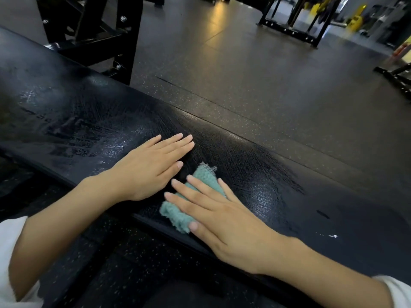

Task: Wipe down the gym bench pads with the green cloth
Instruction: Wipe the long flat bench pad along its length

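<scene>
A long black bench pad (73,121) runs from the upper left to the lower right, its surface streaked with damp wipe marks. My left hand (153,165) lies flat on the pad with straight fingers. Just right of it, my right hand (220,216) presses flat on a folded green cloth (178,213), which sits near the pad's near edge. The cloth shows beyond my fingertips and beside my thumb; the rest is hidden under my palm.
A black steel bench frame (106,34) rises behind the pad at the upper left. Speckled rubber floor (266,85) spreads beyond the pad. Black racks (295,23) stand at the far right, with yellow items (355,16) behind them.
</scene>
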Demonstrator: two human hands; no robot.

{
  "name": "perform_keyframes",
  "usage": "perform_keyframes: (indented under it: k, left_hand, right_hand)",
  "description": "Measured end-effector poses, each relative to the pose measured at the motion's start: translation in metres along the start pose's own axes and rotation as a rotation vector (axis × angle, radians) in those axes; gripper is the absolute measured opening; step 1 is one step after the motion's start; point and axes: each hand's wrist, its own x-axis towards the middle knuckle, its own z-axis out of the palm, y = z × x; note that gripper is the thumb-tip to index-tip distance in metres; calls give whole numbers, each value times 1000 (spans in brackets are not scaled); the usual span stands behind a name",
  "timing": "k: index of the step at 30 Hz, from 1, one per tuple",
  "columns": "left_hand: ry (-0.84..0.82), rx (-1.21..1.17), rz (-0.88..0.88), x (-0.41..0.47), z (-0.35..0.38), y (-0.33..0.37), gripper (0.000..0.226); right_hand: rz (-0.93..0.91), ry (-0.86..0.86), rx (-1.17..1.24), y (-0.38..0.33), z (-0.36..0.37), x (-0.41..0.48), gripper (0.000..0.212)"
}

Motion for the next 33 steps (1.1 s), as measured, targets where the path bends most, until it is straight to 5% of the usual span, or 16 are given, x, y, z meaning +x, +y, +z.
perform_keyframes:
  k: [12,21,33]
  left_hand:
    - [14,-6,17,-5,-2,-2,58]
    - [-57,96,-38,-4,-6,14,56]
    - [-135,61,-56,40,21,101,57]
  right_hand:
    - [-15,18,-114,26,6,-36,51]
    - [344,92,-273,49,16,-148,57]
    - [653,204,21,109,-24,-46,54]
